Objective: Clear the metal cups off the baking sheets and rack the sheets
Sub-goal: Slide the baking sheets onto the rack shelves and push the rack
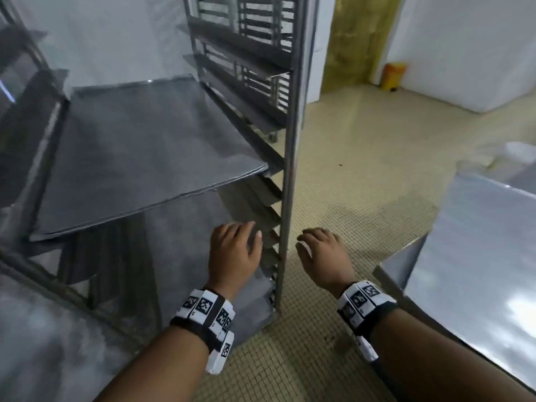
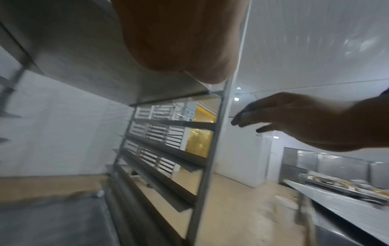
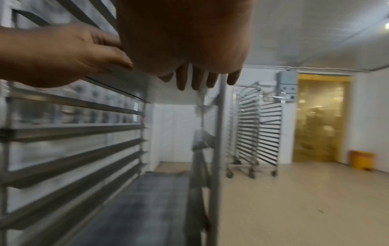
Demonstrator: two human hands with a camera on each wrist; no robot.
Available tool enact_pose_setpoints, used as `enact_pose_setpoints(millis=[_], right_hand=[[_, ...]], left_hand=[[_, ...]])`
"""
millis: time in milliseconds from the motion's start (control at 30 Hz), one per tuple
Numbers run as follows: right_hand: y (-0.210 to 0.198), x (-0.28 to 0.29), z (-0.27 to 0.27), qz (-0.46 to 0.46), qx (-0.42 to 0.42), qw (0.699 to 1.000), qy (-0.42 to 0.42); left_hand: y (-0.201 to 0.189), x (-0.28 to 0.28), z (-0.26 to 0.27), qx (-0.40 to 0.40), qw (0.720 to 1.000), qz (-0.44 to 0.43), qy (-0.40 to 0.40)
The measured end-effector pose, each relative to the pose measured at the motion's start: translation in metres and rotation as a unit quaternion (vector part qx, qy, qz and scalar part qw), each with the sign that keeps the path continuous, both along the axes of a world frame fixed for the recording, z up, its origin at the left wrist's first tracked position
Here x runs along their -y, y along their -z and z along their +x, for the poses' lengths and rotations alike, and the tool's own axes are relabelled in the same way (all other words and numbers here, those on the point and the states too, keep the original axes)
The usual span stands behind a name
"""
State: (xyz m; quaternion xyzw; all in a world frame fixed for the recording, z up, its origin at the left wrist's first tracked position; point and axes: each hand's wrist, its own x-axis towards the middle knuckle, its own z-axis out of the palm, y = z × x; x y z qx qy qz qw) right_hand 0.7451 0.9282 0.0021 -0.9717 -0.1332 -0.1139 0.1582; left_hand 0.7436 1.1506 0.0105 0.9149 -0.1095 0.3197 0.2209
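The tall steel tray rack [image 1: 290,158] is standing on the beige small-tiled floor [image 1: 348,198], its front upright post running down between the two hands. A flat grey metal baking sheet [image 1: 139,152] is resting on the rack's runners, its near edge jutting out past the frame toward the person; further grey sheets are lying on lower runners beneath it, blurred. The left hand [image 1: 235,250] is hovering palm down just inside the post, below that near edge, fingers loosely spread and holding nothing. The right hand [image 1: 322,256] is hanging outside the post over open floor, fingers relaxed and likewise holding nothing. To the right, the corner of a shiny stainless steel table [image 1: 475,256] is leaving a strip of floor between itself and the rack. Farther off, an empty wheeled rack [image 3: 252,133] is standing near a yellow strip curtain [image 3: 318,119], and a small yellow bin [image 1: 393,76] is sitting by the wall.
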Motion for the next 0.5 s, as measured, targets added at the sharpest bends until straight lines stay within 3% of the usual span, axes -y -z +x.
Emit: enact_pose_setpoints(millis=[67,133,233,367,500], right_hand=[[0.008,0.049,-0.023,0.005,-0.046,0.996,0.079],[0.009,0.099,-0.051,0.017,-0.086,0.984,0.155],[0.017,0.174,-0.100,0.061,-0.125,0.951,0.277],[0.034,0.263,-0.175,0.099,-0.146,0.887,0.427],[0.045,0.339,-0.246,0.130,-0.161,0.832,0.515]], left_hand=[[0.001,0.042,-0.001,-0.115,0.989,-0.054,0.074],[0.006,0.090,0.003,-0.253,0.954,-0.084,0.138],[0.016,0.170,0.003,-0.391,0.889,-0.029,0.238],[0.023,0.276,-0.020,-0.439,0.833,0.012,0.337],[0.035,0.374,-0.058,-0.470,0.795,0.057,0.379]])
